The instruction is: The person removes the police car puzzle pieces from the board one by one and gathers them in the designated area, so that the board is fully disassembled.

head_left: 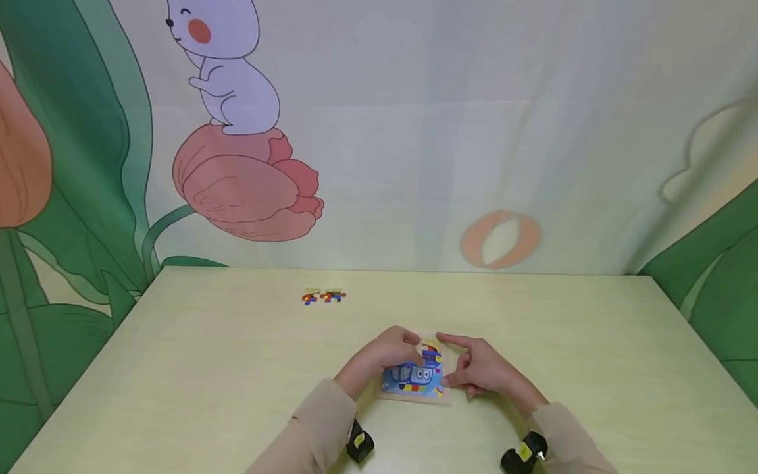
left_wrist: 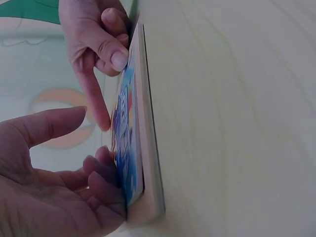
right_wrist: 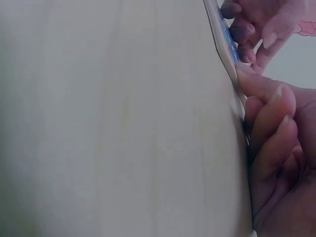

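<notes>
A small jigsaw puzzle board (head_left: 404,397) with a pale wooden rim lies flat on the table; its blue picture (head_left: 408,378) shows a cartoon vehicle with eyes. My left hand (head_left: 391,349) reaches over the upper left part and hides it. In the left wrist view the left hand's fingertips (left_wrist: 109,185) touch the picture, the thumb held away from it. Along the right side lies my right hand (head_left: 482,365), index finger stretched to the upper right corner and thumb against the right edge. The right hand's other fingers (right_wrist: 274,123) are folded beside the board.
Two loose jigsaw pieces (head_left: 310,296) (head_left: 333,296), multicoloured, lie near the back of the pale wooden table (head_left: 177,368), left of the board. Behind the table hangs a printed curtain (head_left: 379,131) with flowers and an animal. Each wrist carries a black camera (head_left: 359,444).
</notes>
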`<move>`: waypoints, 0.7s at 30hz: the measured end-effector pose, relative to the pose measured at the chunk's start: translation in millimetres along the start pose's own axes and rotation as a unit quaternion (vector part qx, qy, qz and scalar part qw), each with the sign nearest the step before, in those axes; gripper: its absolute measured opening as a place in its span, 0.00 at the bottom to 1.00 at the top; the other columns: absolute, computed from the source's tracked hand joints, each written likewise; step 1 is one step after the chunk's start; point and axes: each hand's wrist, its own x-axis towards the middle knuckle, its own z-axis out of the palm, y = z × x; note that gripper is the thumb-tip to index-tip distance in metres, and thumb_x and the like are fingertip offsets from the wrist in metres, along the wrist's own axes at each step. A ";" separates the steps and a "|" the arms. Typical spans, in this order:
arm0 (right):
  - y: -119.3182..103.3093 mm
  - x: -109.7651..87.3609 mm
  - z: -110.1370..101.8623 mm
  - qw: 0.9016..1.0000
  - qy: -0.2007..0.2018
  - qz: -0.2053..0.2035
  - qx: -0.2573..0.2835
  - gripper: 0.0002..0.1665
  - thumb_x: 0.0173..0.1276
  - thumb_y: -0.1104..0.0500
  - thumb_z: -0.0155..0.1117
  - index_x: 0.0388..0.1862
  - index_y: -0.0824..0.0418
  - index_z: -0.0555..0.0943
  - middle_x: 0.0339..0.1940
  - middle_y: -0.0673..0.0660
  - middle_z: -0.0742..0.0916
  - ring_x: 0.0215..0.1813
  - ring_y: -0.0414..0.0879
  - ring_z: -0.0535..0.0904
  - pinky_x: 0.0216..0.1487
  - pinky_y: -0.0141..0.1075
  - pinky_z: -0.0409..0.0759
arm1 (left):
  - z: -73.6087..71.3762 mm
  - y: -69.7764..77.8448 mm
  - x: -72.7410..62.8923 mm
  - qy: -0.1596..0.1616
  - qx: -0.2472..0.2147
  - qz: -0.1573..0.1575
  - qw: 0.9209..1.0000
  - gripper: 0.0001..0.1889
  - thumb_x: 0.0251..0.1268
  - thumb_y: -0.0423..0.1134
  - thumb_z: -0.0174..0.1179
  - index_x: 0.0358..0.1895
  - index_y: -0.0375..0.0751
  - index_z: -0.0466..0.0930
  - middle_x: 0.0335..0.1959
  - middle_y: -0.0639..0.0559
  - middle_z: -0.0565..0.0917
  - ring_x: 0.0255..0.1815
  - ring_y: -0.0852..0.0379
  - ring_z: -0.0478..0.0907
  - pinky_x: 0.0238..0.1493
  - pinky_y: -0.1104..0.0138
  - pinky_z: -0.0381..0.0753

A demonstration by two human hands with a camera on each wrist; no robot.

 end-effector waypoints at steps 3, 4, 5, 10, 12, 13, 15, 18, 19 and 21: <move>0.1 0.6 0.8 1.000 0.010 0.007 -0.002 0.46 0.50 0.60 0.72 0.68 0.61 0.62 0.09 0.49 0.72 0.08 0.38 0.66 0.13 0.27 0.65 | -3.3 -2.5 -1.6 -0.012 -0.006 0.005 1.000 0.18 0.50 0.34 0.64 0.48 0.35 0.77 0.43 0.46 0.78 0.38 0.51 0.71 0.37 0.62 0.72; 0.2 0.9 0.9 1.000 0.012 0.009 -0.003 0.46 0.50 0.60 0.72 0.68 0.60 0.62 0.09 0.49 0.72 0.08 0.38 0.67 0.13 0.27 0.65 | -4.1 -2.5 -2.0 -0.016 -0.013 0.004 1.000 0.18 0.51 0.34 0.64 0.48 0.35 0.77 0.42 0.46 0.78 0.37 0.52 0.71 0.35 0.64 0.70; 0.5 1.1 1.1 1.000 0.011 0.011 -0.004 0.46 0.50 0.60 0.72 0.68 0.60 0.62 0.09 0.49 0.72 0.08 0.38 0.67 0.13 0.27 0.65 | -4.7 -2.5 -1.9 -0.020 -0.021 0.002 1.000 0.18 0.51 0.34 0.63 0.48 0.35 0.77 0.42 0.46 0.78 0.36 0.52 0.70 0.32 0.65 0.68; 1.6 2.0 1.0 1.000 0.010 0.007 -0.009 0.50 0.49 0.58 0.72 0.69 0.62 0.57 0.10 0.50 0.74 0.08 0.39 0.67 0.13 0.27 0.65 | -6.7 0.8 -1.5 -0.030 -0.062 -0.015 0.997 0.20 0.53 0.33 0.60 0.52 0.35 0.77 0.40 0.47 0.77 0.29 0.55 0.65 0.27 0.68 0.60; 2.3 2.3 1.0 1.000 0.011 0.006 -0.010 0.52 0.49 0.58 0.72 0.70 0.63 0.56 0.10 0.50 0.75 0.09 0.39 0.67 0.13 0.28 0.64 | -7.0 1.5 -1.2 -0.030 -0.077 -0.021 0.996 0.20 0.54 0.32 0.59 0.52 0.34 0.77 0.35 0.49 0.76 0.24 0.57 0.62 0.26 0.68 0.59; 2.5 2.3 1.1 1.000 0.012 0.007 -0.009 0.52 0.49 0.58 0.72 0.70 0.63 0.55 0.10 0.50 0.75 0.09 0.39 0.67 0.13 0.28 0.64 | -7.1 2.0 -1.2 -0.030 -0.085 -0.023 0.996 0.20 0.54 0.32 0.58 0.53 0.34 0.76 0.30 0.51 0.74 0.22 0.57 0.61 0.25 0.69 0.58; 2.7 2.2 1.1 1.000 0.011 0.008 -0.005 0.52 0.50 0.58 0.72 0.70 0.64 0.55 0.10 0.50 0.74 0.09 0.39 0.66 0.13 0.28 0.64 | -7.1 2.6 -1.3 -0.029 -0.095 -0.023 0.995 0.20 0.53 0.31 0.57 0.53 0.33 0.76 0.24 0.54 0.71 0.19 0.59 0.59 0.23 0.70 0.57; 2.4 2.1 0.9 1.000 0.009 0.009 0.001 0.51 0.50 0.59 0.71 0.70 0.63 0.56 0.10 0.50 0.74 0.09 0.39 0.66 0.14 0.28 0.63 | -6.7 3.8 -1.6 -0.027 -0.102 -0.027 0.994 0.21 0.52 0.31 0.57 0.53 0.33 0.76 0.23 0.54 0.69 0.20 0.59 0.60 0.24 0.70 0.57; 2.1 1.9 0.9 1.000 0.008 0.009 0.002 0.51 0.50 0.59 0.71 0.70 0.63 0.56 0.10 0.50 0.74 0.09 0.39 0.66 0.14 0.28 0.63 | -6.4 4.2 -1.6 -0.026 -0.102 -0.028 0.994 0.21 0.52 0.30 0.57 0.53 0.32 0.76 0.23 0.53 0.69 0.21 0.58 0.60 0.24 0.70 0.57; 1.9 1.7 0.7 1.000 0.008 0.009 0.001 0.51 0.50 0.59 0.71 0.70 0.63 0.56 0.10 0.50 0.74 0.09 0.39 0.66 0.14 0.28 0.63 | -5.8 5.1 -2.0 -0.026 -0.103 -0.031 0.994 0.20 0.51 0.30 0.58 0.51 0.33 0.77 0.30 0.51 0.73 0.23 0.58 0.61 0.25 0.69 0.57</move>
